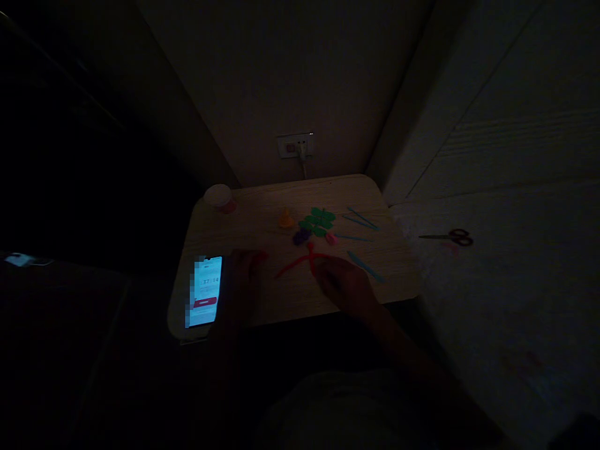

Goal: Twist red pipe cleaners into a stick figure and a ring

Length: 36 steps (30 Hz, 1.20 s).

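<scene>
In the dim light a red modelling clay figure point(300, 258) lies on the small table, with a knob at its top and long thin strips spreading to both sides. My right hand point(344, 284) is bent over its lower right part, fingers closed against the clay. To the left, my left hand point(244, 269) is a dark shape with its fingers curled at a small red clay lump point(260, 256). Just beyond the figure are green leaf-shaped clay pieces point(321, 219), a purple clay lump point(302, 236), an orange clay piece point(285, 219) and a pink clay piece point(330, 239).
Blue modelling tools point(365, 267) lie on the table's right side. A lit phone point(206, 292) rests at the left front edge, and a tub point(220, 198) stands at the back left. Scissors point(452, 237) lie on the pale surface to the right. A wall socket point(295, 145) holds a plug.
</scene>
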{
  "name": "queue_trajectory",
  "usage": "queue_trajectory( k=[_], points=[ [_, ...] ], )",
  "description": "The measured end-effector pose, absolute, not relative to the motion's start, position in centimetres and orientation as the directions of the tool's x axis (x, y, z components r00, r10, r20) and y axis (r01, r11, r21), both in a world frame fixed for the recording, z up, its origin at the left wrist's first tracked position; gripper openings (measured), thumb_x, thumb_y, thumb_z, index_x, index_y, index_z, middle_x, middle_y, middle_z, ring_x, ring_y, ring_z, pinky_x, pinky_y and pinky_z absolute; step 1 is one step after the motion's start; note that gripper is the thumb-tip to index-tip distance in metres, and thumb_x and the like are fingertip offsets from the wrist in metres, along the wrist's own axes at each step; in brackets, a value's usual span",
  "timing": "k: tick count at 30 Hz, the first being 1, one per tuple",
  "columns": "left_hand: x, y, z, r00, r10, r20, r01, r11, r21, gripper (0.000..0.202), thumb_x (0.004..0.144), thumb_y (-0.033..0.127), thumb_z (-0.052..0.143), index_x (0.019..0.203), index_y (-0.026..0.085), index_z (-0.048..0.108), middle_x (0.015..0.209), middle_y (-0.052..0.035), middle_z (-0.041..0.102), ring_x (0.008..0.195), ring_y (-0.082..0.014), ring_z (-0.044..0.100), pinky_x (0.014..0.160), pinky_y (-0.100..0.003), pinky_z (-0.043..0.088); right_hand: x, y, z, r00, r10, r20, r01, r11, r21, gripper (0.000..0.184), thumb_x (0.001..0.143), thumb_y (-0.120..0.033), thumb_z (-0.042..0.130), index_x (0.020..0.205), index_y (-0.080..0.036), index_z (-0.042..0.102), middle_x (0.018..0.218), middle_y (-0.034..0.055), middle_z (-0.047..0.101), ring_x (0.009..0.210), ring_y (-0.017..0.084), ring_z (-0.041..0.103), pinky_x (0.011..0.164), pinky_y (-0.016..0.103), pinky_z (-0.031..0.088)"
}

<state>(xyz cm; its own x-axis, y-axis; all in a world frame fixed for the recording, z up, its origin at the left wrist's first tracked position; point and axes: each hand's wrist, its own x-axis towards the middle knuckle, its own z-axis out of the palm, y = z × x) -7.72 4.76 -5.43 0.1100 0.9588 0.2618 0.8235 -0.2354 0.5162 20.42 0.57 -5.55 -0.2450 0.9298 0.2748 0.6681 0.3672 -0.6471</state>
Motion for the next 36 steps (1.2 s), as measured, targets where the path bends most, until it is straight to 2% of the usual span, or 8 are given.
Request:
queue_trajectory(
  k=[6, 9, 11, 15, 19, 24, 28, 36],
  points=[
    [-4.5, 2.7, -3.3, -0.110, 0.989, 0.100, 0.400, -0.048, 0.915, 0.029, 0.092, 0.040, 0.067, 0.113, 0.020, 0.067, 0.111, -0.0072, 0.073, 0.102, -0.0237, 0.070, 0.092, -0.038, 0.057, 20.5, -0.8, -4.3, -0.203, 0.915, 0.350, 0.547, 0.402, -0.734, 0.034, 0.098, -0.029, 0.069, 0.131, -0.022, 0.068, 0.116, 0.0122, 0.078, 0.101, 0.026, 0.074, 0.091, 0.040, 0.061],
    [-1.9, 0.2, -2.6, 0.105, 0.992, -0.066, 0.166, 0.048, 0.985, 0.027, 0.087, 0.038, 0.073, 0.107, 0.021, 0.066, 0.098, -0.0033, 0.074, 0.092, -0.0204, 0.070, 0.084, -0.032, 0.057, 19.9, -1.6, -3.3, -0.269, 0.880, 0.391, 0.496, 0.475, -0.727, 0.055, 0.096, -0.038, 0.075, 0.146, -0.022, 0.059, 0.135, 0.0160, 0.072, 0.117, 0.030, 0.071, 0.096, 0.042, 0.061],
    [-0.6, -1.2, -2.9, 0.200, 0.973, -0.116, 0.100, 0.098, 0.990, 0.024, 0.089, 0.038, 0.071, 0.106, 0.021, 0.066, 0.096, -0.0030, 0.073, 0.090, -0.0190, 0.069, 0.082, -0.030, 0.056, 19.6, -2.2, -3.1, -0.342, 0.855, 0.389, 0.496, 0.516, -0.699, 0.045, 0.102, -0.038, 0.068, 0.143, -0.021, 0.063, 0.129, 0.0152, 0.075, 0.113, 0.029, 0.074, 0.092, 0.041, 0.062],
    [0.5, -3.2, -4.1, 0.139, 0.969, -0.204, 0.147, 0.184, 0.972, 0.019, 0.094, 0.039, 0.064, 0.099, 0.021, 0.065, 0.092, -0.0017, 0.069, 0.086, -0.0179, 0.066, 0.079, -0.029, 0.053, 19.5, -3.3, -3.9, -0.439, 0.836, 0.330, 0.572, 0.543, -0.614, 0.029, 0.109, -0.038, 0.055, 0.114, -0.022, 0.079, 0.095, 0.0084, 0.083, 0.081, 0.024, 0.078, 0.074, 0.036, 0.062],
    [0.4, -3.9, -4.2, 0.192, 0.956, -0.222, 0.306, 0.156, 0.939, 0.021, 0.096, 0.039, 0.063, 0.106, 0.022, 0.069, 0.101, -0.0037, 0.073, 0.098, -0.0213, 0.068, 0.092, -0.034, 0.051, 19.8, -4.0, -4.7, -0.450, 0.842, 0.298, 0.609, 0.533, -0.588, 0.027, 0.107, -0.036, 0.058, 0.106, -0.021, 0.080, 0.096, 0.0089, 0.084, 0.083, 0.027, 0.080, 0.076, 0.038, 0.063],
    [-2.1, -2.2, -3.6, 0.144, 0.989, 0.033, 0.530, -0.105, 0.842, 0.022, 0.099, 0.033, 0.055, 0.097, 0.020, 0.073, 0.098, -0.0064, 0.073, 0.094, -0.0230, 0.067, 0.090, -0.037, 0.054, 20.2, -3.7, -4.4, -0.379, 0.872, 0.308, 0.552, 0.481, -0.682, 0.025, 0.102, -0.022, 0.058, 0.120, -0.021, 0.075, 0.110, 0.0110, 0.082, 0.099, 0.027, 0.078, 0.087, 0.040, 0.062],
    [-6.5, 0.6, -4.4, 0.198, 0.954, 0.225, 0.747, -0.295, 0.595, 0.031, 0.098, 0.021, 0.049, 0.111, 0.021, 0.077, 0.113, -0.0094, 0.071, 0.111, -0.0274, 0.064, 0.104, -0.046, 0.053, 20.4, -2.5, -3.9, -0.286, 0.907, 0.308, 0.472, 0.413, -0.779, 0.024, 0.096, -0.017, 0.058, 0.115, -0.022, 0.072, 0.115, 0.0106, 0.081, 0.104, 0.026, 0.077, 0.093, 0.040, 0.060],
    [-8.8, 3.8, -5.2, 0.487, 0.863, 0.137, 0.711, -0.482, 0.511, 0.034, 0.096, 0.019, 0.052, 0.112, 0.025, 0.081, 0.114, -0.0091, 0.073, 0.109, -0.0259, 0.065, 0.102, -0.045, 0.056, 18.5, 0.6, -2.8, -0.286, 0.931, 0.226, 0.309, 0.313, -0.898, 0.017, 0.082, -0.011, 0.058, 0.092, -0.021, 0.064, 0.095, 0.0051, 0.074, 0.087, 0.021, 0.069, 0.079, 0.032, 0.053]
  ],
)
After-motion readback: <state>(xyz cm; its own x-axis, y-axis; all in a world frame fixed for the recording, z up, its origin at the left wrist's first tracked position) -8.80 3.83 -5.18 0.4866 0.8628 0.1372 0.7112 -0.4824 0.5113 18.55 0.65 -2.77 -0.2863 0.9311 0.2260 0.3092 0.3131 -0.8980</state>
